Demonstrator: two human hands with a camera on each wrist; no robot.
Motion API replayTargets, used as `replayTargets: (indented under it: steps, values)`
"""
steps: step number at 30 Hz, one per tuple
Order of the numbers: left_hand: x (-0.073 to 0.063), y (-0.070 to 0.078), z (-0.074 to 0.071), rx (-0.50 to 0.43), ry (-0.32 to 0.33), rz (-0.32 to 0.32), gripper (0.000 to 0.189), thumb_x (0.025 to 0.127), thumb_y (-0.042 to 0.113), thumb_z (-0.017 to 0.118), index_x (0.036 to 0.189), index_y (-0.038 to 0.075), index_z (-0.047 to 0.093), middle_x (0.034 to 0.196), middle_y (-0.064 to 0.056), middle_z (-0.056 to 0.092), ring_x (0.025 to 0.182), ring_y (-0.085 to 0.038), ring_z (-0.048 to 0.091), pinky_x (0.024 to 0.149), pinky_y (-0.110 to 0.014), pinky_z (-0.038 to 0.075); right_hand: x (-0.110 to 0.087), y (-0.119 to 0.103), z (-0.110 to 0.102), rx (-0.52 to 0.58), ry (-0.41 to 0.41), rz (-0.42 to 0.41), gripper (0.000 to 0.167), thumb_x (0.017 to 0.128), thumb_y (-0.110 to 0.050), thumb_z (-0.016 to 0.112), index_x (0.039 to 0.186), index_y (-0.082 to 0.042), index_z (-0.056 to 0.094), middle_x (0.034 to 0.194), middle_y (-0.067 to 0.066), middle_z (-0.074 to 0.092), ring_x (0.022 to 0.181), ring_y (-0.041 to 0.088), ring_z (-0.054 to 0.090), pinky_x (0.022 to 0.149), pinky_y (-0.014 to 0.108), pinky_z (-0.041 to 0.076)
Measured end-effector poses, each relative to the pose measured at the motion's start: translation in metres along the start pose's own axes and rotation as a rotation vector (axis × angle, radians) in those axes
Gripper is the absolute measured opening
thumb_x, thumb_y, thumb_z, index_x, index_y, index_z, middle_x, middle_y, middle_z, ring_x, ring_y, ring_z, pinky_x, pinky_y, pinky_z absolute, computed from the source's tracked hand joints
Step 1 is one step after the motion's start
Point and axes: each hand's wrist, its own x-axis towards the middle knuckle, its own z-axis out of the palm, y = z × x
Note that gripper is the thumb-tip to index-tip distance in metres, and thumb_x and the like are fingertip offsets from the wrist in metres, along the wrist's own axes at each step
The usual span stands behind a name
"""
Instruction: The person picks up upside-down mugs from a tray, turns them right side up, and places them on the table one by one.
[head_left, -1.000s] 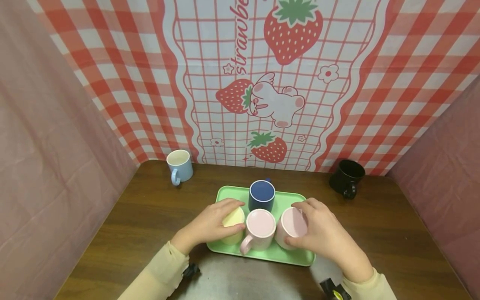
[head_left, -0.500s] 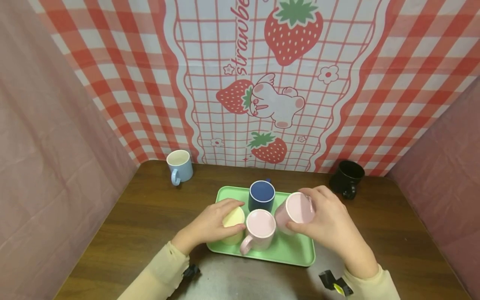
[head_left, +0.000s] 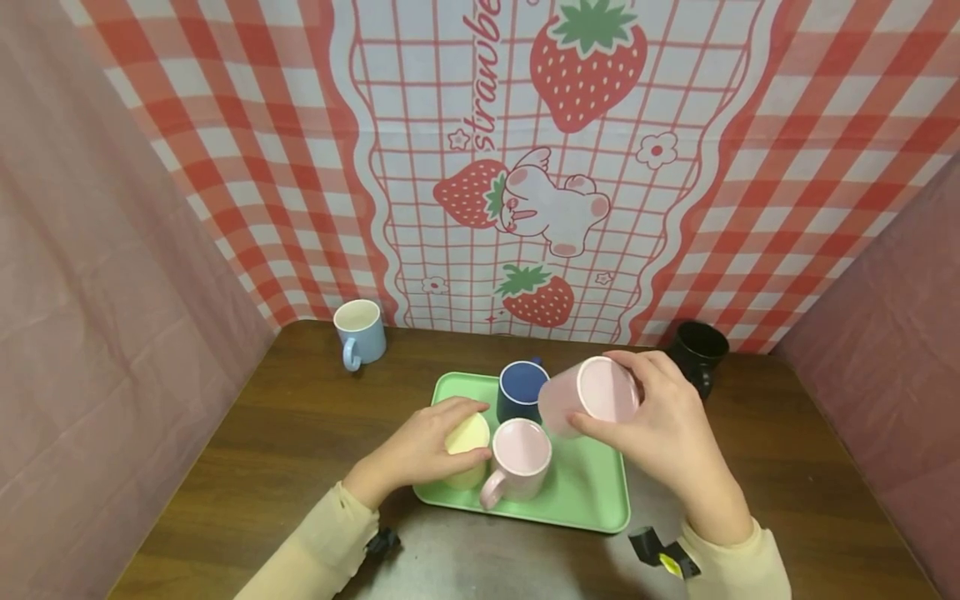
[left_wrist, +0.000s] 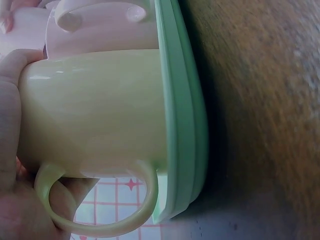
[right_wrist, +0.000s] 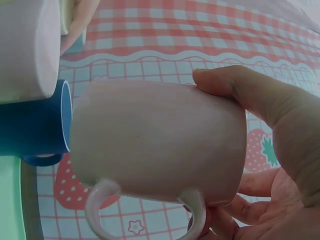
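My left hand (head_left: 427, 446) grips a yellow mug (head_left: 467, 437) standing at the left end of a green tray (head_left: 581, 500). Its handle and side show large in the left wrist view. My right hand (head_left: 671, 433) holds a pink mug (right_wrist: 155, 140) tilted above the right part of the tray, thumb on one side and fingers round the other. Between the hands, a second pink mug (head_left: 521, 454) stands on the tray with its handle toward me. Behind that is a navy blue mug (head_left: 522, 385), partly overlapped by the held mug in the head view.
A light blue mug (head_left: 362, 337) stands at the table's back left. At the back right is a black mug (head_left: 697, 346), partly hidden behind my right hand. A red-and-white strawberry cloth (head_left: 555, 200) hangs along the table's back edge, with pink curtains on both sides.
My right hand has lifted the pink mug from the tray, up and slightly away from me, tilting it. My left hand and the yellow mug have stayed put.
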Motion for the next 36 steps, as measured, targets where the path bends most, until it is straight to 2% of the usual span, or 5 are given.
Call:
replayTargets:
  steps: [12,19,27,36]
  values:
    - [0.000,0.000,0.000,0.001,-0.008,-0.012,0.063,0.096,0.040,0.082,0.145,0.003,0.068,0.139,-0.009,0.071,0.127,-0.024,0.069,0.106,-0.044,0.059,0.002,-0.003,0.001,-0.002,-0.006,0.015,0.078,0.067,-0.033,0.104,0.131,-0.003,0.073,0.117,0.017,0.071,0.109,0.035,0.065,0.085,0.055,0.053]
    - [0.000,0.000,0.001,0.007,-0.005,-0.006,0.063,0.096,0.040,0.082,0.144,0.003,0.067,0.139,-0.009,0.071,0.127,-0.024,0.069,0.106,-0.044,0.059,0.001,0.000,0.001,0.041,-0.012,0.046,0.086,0.069,-0.032,0.104,0.140,-0.004,0.065,0.129,0.019,0.072,0.119,0.037,0.065,0.092,0.059,0.054]
    - [0.000,-0.001,0.002,0.014,-0.007,-0.009,0.063,0.096,0.040,0.082,0.145,0.004,0.068,0.139,-0.009,0.071,0.127,-0.025,0.069,0.106,-0.044,0.059,0.000,0.004,0.004,0.032,-0.002,0.028,0.079,0.068,-0.030,0.105,0.134,-0.004,0.070,0.122,0.017,0.074,0.113,0.035,0.067,0.088,0.056,0.055]
    - [0.000,0.001,0.000,0.012,-0.012,-0.011,0.062,0.096,0.040,0.082,0.144,0.003,0.067,0.139,-0.010,0.071,0.129,-0.026,0.069,0.107,-0.045,0.058,-0.001,0.010,0.004,0.031,0.000,0.009,0.078,0.068,-0.031,0.104,0.133,-0.002,0.071,0.124,0.019,0.074,0.113,0.038,0.066,0.089,0.058,0.053]
